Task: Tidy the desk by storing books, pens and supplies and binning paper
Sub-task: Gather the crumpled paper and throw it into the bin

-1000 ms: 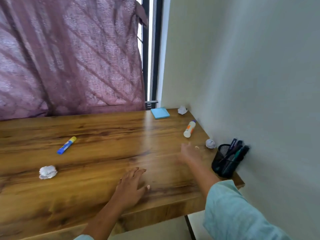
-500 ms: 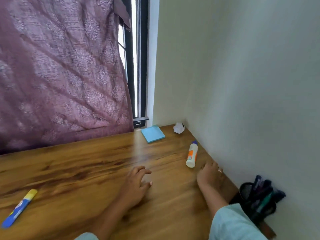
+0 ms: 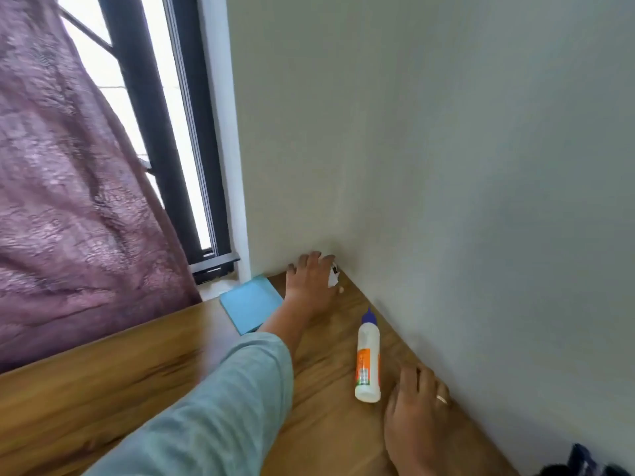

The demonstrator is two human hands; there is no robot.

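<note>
Left hand [image 3: 311, 281] is stretched to the far corner of the desk [image 3: 103, 389], fingers curled round the paper ball [image 3: 332, 274]. White shows between thumb and fingers, so it reads as grasping, though the ball is still down on the wood against the wall [image 3: 446, 166].

Change: half a second ago this hand lay idle mid-desk and the ball sat alone in the corner. Now the arm has reached out and the hand covers it, so the pickup has begun and the lift has not.

Left to right:
- Curtain [image 3: 68, 218] hangs well to the left of the reaching hand.
- Blue pad [image 3: 249, 305] lies flat just left of that wrist, partly under the forearm, untouched.
- Glue bottle [image 3: 367, 359] lies on its side, cap pointing away, nearer than the left hand and just left of the right hand.
- Right hand [image 3: 417, 410] rests by the wall, fingers bent down onto the desk, ring visible. Cannot tell if it holds anything; it was over a second paper ball a moment ago, and that ball is not visible now.
- Pen holder [image 3: 584, 465] is a dark blur at the frame edge, right of the right hand.

Judgement: paper goes first. The ball needs lifting and binning, but no bin is in view. Pad and glue are still to be stored.
</note>
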